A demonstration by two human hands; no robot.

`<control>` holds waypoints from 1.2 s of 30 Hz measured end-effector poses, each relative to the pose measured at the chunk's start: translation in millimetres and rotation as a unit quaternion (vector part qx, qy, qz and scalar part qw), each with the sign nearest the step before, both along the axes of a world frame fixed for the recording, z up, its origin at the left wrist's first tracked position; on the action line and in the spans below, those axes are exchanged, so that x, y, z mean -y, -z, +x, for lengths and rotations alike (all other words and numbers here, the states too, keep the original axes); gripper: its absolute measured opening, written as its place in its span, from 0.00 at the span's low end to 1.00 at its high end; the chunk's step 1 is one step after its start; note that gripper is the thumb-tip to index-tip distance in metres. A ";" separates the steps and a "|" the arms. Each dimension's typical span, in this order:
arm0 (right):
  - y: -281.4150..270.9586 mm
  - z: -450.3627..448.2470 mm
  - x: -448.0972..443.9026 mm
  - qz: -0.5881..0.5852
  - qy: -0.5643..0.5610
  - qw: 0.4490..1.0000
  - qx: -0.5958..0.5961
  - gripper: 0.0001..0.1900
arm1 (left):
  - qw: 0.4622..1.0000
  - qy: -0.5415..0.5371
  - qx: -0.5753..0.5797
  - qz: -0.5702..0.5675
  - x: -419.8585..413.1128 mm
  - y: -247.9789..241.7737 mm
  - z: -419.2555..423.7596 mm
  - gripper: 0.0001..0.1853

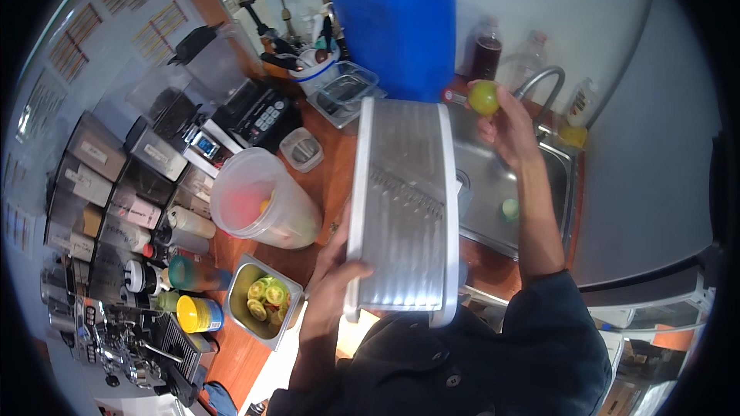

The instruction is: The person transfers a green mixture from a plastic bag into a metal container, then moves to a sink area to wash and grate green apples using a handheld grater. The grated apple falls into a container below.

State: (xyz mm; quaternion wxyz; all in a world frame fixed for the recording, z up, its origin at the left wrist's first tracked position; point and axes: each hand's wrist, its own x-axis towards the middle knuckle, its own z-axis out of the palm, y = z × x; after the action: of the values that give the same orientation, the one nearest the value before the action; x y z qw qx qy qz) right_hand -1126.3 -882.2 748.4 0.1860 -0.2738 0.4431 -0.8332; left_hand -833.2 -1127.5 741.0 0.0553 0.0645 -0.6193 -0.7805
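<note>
A mandoline slicer [404, 144] with white side rails and a toothed metal face stands tilted in front of my chest. My left hand [334, 283] grips its left rail near the lower end. A whole green tomato [484, 98] is pinched in the fingertips of my right hand [513, 130], above the far part of the steel sink [485, 179]. To the left of my left hand, a steel food pan [239, 288] contains several green tomato slices [267, 299]. A pale green round piece [510, 209] lies in the sink.
A tall translucent bucket [289, 202] with something red inside stands on the wooden counter [231, 367], left of the slicer. A blue plastic drum [399, 29] rises at the back. The curved faucet [543, 72] arches beside my right hand. At far left sits an espresso machine [124, 352].
</note>
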 end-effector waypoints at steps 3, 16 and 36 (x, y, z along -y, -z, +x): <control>-4.7 8.0 -30.3 0.145 0.065 0.983 -0.088 0.18 | 0.997 0.067 0.025 0.040 -21.3 13.1 -58.2 0.51; 2.7 52.8 -56.6 0.417 0.106 0.841 -0.328 0.25 | 0.992 0.113 0.007 0.054 -81.3 44.7 -157.1 0.52; 66.4 -10.3 -80.8 0.113 0.089 0.988 0.051 0.20 | 0.990 0.105 0.055 0.081 -65.2 74.7 -141.1 0.54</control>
State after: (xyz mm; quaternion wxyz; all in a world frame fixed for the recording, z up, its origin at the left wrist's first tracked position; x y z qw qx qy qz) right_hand -1136.6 -801.3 682.0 0.1631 -0.1678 0.5472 -0.8037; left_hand -974.3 -1062.3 666.4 -0.0664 0.0457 -0.5596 -0.8248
